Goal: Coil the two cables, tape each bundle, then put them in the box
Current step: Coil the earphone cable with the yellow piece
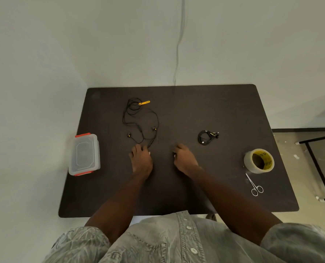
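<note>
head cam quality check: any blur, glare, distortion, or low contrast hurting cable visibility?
Head view: wide-angle bowing bends the table edges; slightly soft overall, no strong motion blur; lighting dim and even, no harsh shadows. The black loose cable and coiled cable show low contrast against the dark top. Mild sheen on the tape roll and box lid.

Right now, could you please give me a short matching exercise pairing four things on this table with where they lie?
Things:
1. plastic box
2. tape roll
3. scissors
4. coiled cable

Places:
A. just nearer the person than the tape roll
B. left edge of the table
C. beyond the right hand
D. right side, beyond the scissors

Pairs: 1-B, 2-D, 3-A, 4-C
</note>
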`<state>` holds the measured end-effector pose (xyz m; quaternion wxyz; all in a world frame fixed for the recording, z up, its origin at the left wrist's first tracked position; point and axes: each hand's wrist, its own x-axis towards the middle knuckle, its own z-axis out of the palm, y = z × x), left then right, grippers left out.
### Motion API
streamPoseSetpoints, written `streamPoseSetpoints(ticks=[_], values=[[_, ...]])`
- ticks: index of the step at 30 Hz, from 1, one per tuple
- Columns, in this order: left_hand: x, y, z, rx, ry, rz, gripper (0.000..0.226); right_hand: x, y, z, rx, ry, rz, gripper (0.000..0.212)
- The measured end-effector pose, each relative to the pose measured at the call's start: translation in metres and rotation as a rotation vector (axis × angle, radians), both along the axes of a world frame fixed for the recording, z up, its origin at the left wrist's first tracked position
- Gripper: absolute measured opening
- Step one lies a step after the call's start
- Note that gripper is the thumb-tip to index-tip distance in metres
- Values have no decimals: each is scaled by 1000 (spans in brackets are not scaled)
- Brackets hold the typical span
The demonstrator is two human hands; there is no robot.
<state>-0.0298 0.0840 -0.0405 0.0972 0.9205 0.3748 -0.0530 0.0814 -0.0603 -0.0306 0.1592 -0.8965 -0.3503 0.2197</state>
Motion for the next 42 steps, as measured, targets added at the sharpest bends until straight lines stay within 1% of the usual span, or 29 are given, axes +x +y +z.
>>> streamPoseSetpoints(ticks=[2, 4, 5, 7, 8, 9, 11, 13, 15, 17, 19, 20, 22, 24, 26, 27, 28, 30, 31, 32, 33, 34, 35, 36, 37, 39, 40, 41, 42], values=[[-1, 0, 1, 14, 26, -46, 30, -3, -2, 5, -25, 32, -24, 32], [-1, -2, -1, -42, 39, -41, 28, -4, -1, 10, -5, 62, -90, 31], [-1, -5, -2, -149, -13, 8, 23, -6, -2, 14, 27, 74, -139, 33], [1, -14, 0, -517, -238, 176, 11, -7, -3, 20, 123, 84, -209, 43], [2, -19, 6, -703, -351, 271, 9, -9, -3, 24, 165, 83, -201, 51], [3, -26, 15, -870, -415, 357, 14, -12, -5, 28, 194, 83, -166, 59], [8, -33, 35, -1182, -456, 466, 23, -13, -4, 34, 220, 54, -52, 69], [8, -34, 56, -1392, -450, 482, 26, -11, -4, 37, 202, 49, 22, 65], [2, -32, 75, -1521, -448, 438, 21, -6, -8, 39, 204, 42, 44, 46], [-7, -31, 86, -1519, -436, 426, 15, -5, -12, 48, 272, -9, 35, 30], [-17, -34, 95, -1438, -448, 406, 22, -7, -16, 62, 367, -80, -6, 22], [-21, -36, 99, -1408, -478, 377, 24, -8, -18, 72, 401, -104, -19, 17], [-29, -41, 108, -1442, -561, 337, 26, -7, -21, 88, 472, -87, -72, 9], [-35, -43, 120, -1556, -630, 329, 28, -6, -22, 105, 506, 113, -132, 12], [-41, -46, 138, -1668, -700, 292, 29, -8, -22, 120, 429, 317, -128, 24], [-42, -47, 147, -1704, -757, 270, 28, -8, -21, 125, 396, 385, -131, 28], [-43, -48, 158, -1734, -858, 264, 26, -8, -21, 129, 383, 437, -135, 27], [-42, -41, 179, -1808, -1171, 316, 25, -1, -22, 137, 331, 580, -94, 16], [-41, -33, 189, -1830, -1326, 347, 23, 3, -25, 143, 281, 718, -20, 10], [-40, -23, 199, -1828, -1440, 350, 21, 6, -31, 152, 241, 891, 78, 9], [-41, -13, 207, -1792, -1500, 338, 20, 8, -36, 165, 257, 1079, 173, 14], [-41, -5, 215, -1746, -1506, 327, 19, 10, -41, 178, 352, 1278, 228, 19], [-40, 1, 221, -1701, -1478, 320, 19, 11, -42, 190, 479, 1441, 230, 22], [-39, 4, 224, -1676, -1433, 315, 19, 12, -42, 200, 567, 1519, 200, 24], [-37, 5, 228, -1668, -1388, 311, 19, 13, -39, 207, 563, 1488, 165, 24], [-33, 0, 233, -1681, -1340, 307, 19, 11, -33, 213, 329, 1182, 209, 25], [-30, -2, 237, -1694, -1339, 305, 19, 11, -30, 219, 265, 1130, 263, 27], [-28, -2, 241, -1707, -1352, 307, 19, 11, -29, 226, 330, 1232, 293, 30], [-25, -2, 243, -1719, -1370, 308, 18, 13, -26, 235, 470, 1422, 288, 33]])
